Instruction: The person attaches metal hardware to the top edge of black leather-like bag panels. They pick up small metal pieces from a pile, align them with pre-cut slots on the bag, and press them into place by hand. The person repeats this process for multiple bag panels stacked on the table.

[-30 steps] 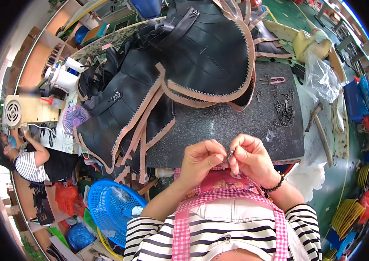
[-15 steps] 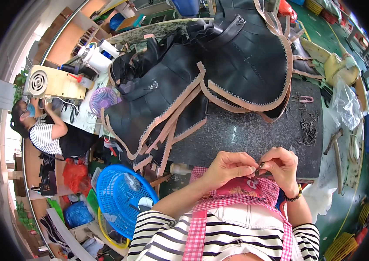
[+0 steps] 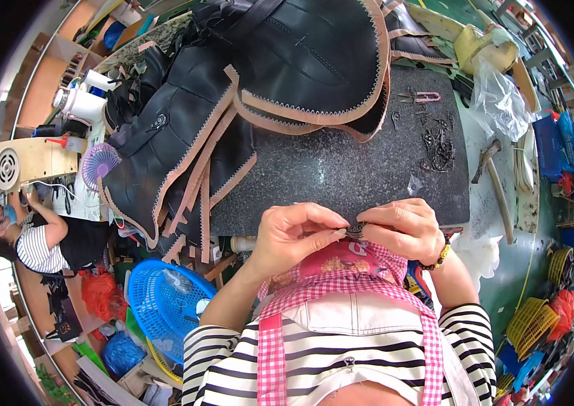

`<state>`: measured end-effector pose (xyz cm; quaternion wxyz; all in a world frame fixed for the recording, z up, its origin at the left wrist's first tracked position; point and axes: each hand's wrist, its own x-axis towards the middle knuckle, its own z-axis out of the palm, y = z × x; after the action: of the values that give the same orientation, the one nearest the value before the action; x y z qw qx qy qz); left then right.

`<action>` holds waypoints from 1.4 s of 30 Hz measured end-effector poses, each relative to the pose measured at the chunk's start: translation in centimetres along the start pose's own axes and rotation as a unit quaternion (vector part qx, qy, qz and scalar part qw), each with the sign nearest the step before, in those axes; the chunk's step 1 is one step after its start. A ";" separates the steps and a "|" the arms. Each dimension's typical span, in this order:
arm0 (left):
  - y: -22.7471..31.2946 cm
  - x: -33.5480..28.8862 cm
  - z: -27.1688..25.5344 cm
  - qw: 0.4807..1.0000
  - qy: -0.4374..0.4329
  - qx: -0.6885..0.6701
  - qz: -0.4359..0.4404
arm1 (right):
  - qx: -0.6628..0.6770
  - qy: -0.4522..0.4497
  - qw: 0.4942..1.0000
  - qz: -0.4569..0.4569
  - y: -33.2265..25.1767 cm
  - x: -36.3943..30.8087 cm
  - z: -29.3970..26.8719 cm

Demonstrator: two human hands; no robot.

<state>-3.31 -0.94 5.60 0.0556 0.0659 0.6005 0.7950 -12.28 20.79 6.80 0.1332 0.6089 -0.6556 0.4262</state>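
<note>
My left hand (image 3: 295,232) and my right hand (image 3: 405,229) meet just over the near edge of the dark table, above my pink apron (image 3: 341,267). The right one pinches a small dark metal fitting (image 3: 355,231), mostly covered by its fingers. Left thumb and forefinger are pressed together at the fitting's other side; whatever lies between them is too small to make out. On the table to the right lies a pile of similar dark metal fittings (image 3: 438,149). Pink-handled thread snips (image 3: 426,97) rest beyond the pile.
Black leather pieces with zigzag tan edges (image 3: 307,61) cover the table's far and left parts. A blue plastic basket (image 3: 165,304) stands at lower left. A hammer (image 3: 497,183) lies at right near a clear plastic bag (image 3: 500,95). A co-worker (image 3: 47,237) sits at far left.
The view has shifted, so the table and leather now sit farther left and higher. My hands have turned flatter around the fitting, with the right fingers now stretched across it. A small clear scrap now shows on the table.
</note>
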 end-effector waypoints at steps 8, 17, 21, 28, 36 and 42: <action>2.5 0.4 0.1 0.874 -0.037 0.429 0.225 | -0.009 -0.017 1.000 0.013 -0.3 -0.3 -0.1; 3.1 1.6 -0.4 0.894 -0.165 0.386 0.157 | 0.092 -0.051 0.991 0.087 -0.8 -0.5 0.1; 2.8 2.1 -0.6 0.935 -0.219 0.279 0.029 | 0.163 -0.063 0.976 0.126 -1.0 -0.7 0.3; 0.9 1.7 -0.6 0.950 -0.239 -0.079 -0.183 | 0.343 -0.012 0.903 0.259 -1.7 -2.1 1.4; -0.1 1.3 -1.0 0.975 -0.197 -0.027 -0.101 | 0.356 0.029 0.877 0.321 -1.5 -2.4 1.9; -0.1 0.8 -0.4 0.966 -0.169 -0.128 -0.147 | 0.496 0.072 0.776 0.383 -1.9 -2.3 2.2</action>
<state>-4.19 -1.15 5.39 0.2801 0.1023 0.4786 0.8259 -9.28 21.00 4.63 -0.3147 0.2567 -0.5212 0.7506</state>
